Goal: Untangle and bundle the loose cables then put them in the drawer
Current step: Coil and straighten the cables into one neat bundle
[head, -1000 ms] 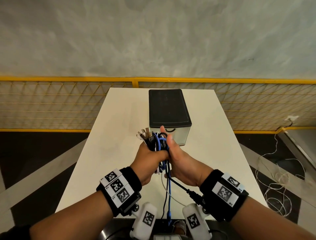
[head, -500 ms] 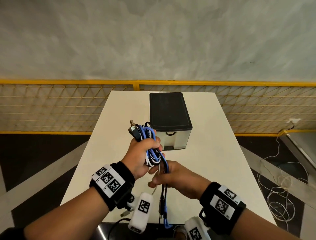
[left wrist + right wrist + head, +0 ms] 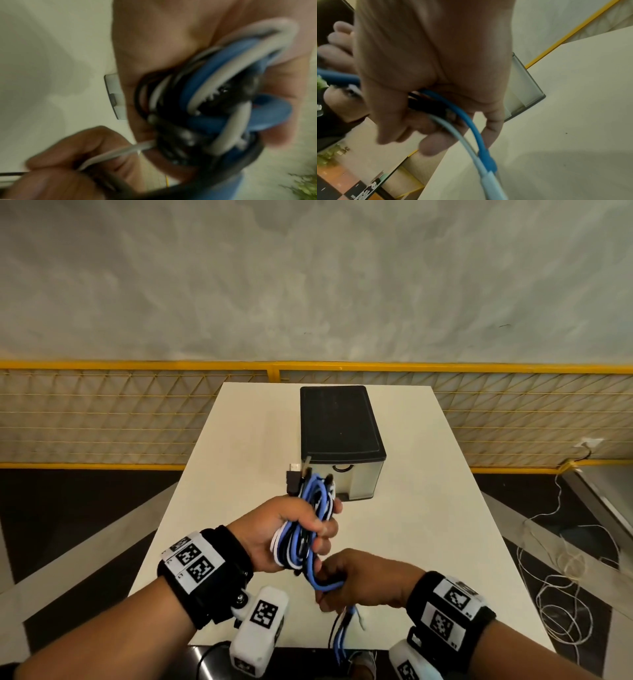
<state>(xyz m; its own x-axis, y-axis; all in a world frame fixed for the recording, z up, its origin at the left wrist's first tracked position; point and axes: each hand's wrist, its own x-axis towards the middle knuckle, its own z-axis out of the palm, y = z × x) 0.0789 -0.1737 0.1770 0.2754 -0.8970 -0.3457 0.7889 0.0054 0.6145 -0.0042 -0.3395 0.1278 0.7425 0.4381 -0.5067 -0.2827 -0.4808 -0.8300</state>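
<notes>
Left hand [image 3: 291, 529] grips the cable bundle [image 3: 308, 522], a folded hank of blue, white and black leads, fingers curled tight round its middle, held in the air above the near half of the white table [image 3: 428, 525]. A USB plug [image 3: 293, 479] and other connector ends stick up out of the far end of the hank, just in front of the drawer unit. In my left wrist view the bundle [image 3: 214, 108] is blurred, loops packed against the palm.

Right hand [image 3: 363, 580] sits just near and right of the left, fingers curled round the loose tails [image 3: 325, 582] coming out of the bundle's near end. In my right wrist view the right hand [image 3: 433, 60] is closed over a blue lead [image 3: 471, 128], a pale lead [image 3: 464, 143] and something black; the blue and pale leads run out under the fingers toward the table. Tail ends [image 3: 342, 635] hang below the near table edge.

Drawer unit [image 3: 340, 446], black top, translucent front, stands at the far middle of the table, drawer pushed in, handle notch facing me.

Yellow mesh fence [image 3: 102, 412] runs behind the table. White cord [image 3: 555, 604] lies coiled on the floor at right.
</notes>
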